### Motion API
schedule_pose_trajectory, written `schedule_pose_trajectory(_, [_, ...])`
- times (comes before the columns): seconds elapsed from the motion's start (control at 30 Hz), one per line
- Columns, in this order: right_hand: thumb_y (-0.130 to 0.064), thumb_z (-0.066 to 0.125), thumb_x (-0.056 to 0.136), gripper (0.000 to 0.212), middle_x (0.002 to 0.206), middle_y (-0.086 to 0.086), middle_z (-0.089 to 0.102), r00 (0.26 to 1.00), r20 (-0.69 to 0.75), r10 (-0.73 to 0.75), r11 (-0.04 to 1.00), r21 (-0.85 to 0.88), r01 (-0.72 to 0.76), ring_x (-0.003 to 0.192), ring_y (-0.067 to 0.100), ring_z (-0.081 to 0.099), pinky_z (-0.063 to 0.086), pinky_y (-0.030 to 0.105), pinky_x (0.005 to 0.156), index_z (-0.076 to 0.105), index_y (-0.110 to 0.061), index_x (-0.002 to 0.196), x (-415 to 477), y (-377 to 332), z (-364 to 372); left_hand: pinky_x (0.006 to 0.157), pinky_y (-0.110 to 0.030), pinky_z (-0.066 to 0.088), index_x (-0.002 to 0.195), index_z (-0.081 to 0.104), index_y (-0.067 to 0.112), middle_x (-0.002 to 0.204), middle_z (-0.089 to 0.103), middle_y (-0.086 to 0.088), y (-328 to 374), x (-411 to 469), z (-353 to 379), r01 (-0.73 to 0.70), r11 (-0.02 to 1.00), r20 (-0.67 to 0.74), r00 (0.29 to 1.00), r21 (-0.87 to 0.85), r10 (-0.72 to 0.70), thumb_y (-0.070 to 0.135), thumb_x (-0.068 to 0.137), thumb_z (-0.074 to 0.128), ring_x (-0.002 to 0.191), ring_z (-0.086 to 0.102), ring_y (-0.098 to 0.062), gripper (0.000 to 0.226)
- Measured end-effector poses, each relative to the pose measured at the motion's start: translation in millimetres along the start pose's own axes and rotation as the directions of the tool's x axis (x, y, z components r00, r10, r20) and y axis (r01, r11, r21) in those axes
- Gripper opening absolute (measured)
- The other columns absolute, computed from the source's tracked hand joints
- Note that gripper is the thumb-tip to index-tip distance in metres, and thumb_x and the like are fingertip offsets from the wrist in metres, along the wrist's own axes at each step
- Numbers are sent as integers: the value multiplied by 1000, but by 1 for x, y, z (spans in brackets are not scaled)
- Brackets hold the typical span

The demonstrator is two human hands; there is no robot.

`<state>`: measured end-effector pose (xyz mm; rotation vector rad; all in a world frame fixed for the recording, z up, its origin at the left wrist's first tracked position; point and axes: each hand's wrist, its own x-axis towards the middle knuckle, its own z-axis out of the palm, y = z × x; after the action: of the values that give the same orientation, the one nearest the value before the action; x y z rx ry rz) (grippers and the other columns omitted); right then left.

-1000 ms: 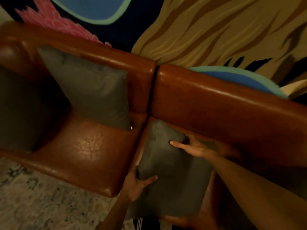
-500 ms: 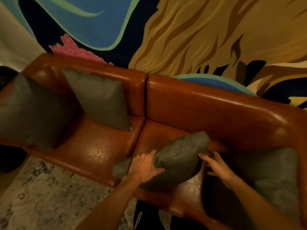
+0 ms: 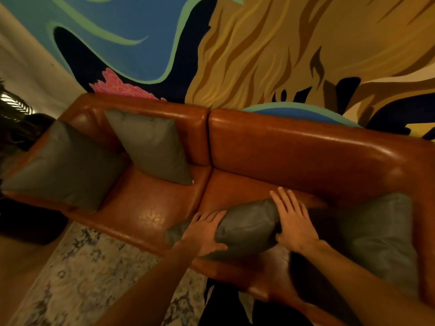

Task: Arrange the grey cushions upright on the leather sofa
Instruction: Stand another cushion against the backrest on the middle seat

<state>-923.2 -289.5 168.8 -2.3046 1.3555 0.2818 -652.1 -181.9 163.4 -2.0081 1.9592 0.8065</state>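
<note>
A brown leather sofa (image 3: 294,151) runs across the view. A grey cushion (image 3: 247,228) is held between both hands above the right seat, tilted with its far end raised. My left hand (image 3: 204,234) grips its near left side. My right hand (image 3: 294,222) presses flat on its right end, fingers spread. Another grey cushion (image 3: 150,144) leans upright against the left backrest. A further one (image 3: 63,165) rests against the left arm of the sofa. One more cushion (image 3: 381,238) stands at the right arm.
A painted mural (image 3: 235,48) covers the wall behind the sofa. A pale patterned rug (image 3: 89,267) lies on the floor in front. Something dark (image 3: 26,222) stands beside the sofa's left end, with a plant (image 3: 11,107) above it.
The cushion that lay flat on the right seat has been lifted and tipped up between both hands. My right hand moved onto its right end. The view pulled back, showing more sofa.
</note>
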Motion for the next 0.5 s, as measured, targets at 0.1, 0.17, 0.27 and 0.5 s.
schedule_pose_trajectory(0.1, [-40,79,78,119,170,5,13,991,124,-58,986,-147,76,159,35,3,8,53,129,0,-26,166,14,-9,-11,125,-55,9,161,-4,35,169,13,8,-9,-12,-2,-12,999,69,998,44,9,62,71,75,155,14,-22,123])
schedule_pose_trajectory(0.17, [-41,79,77,111,162,3,26,986,158,-50,984,-160,76,153,33,19,21,53,125,10,-29,164,21,-11,-18,124,-56,12,160,-9,37,170,9,9,-22,-16,-4,5,999,91,996,37,-9,61,67,77,155,14,-27,129])
schedule_pose_trajectory(0.27, [-35,79,78,104,157,0,30,982,187,-1,996,-86,18,147,30,25,31,52,120,17,-34,161,27,-11,-29,124,-51,14,160,-12,36,170,5,4,-47,-22,-12,82,997,152,985,1,-82,68,63,70,156,11,-30,131])
schedule_pose_trajectory(0.5, [-32,78,80,81,149,-8,44,989,124,84,994,57,-92,140,22,37,42,47,109,39,-37,151,43,-24,-52,110,-42,43,154,25,43,151,51,1,-90,3,-50,134,985,175,978,-108,-114,48,76,79,133,52,-25,95])
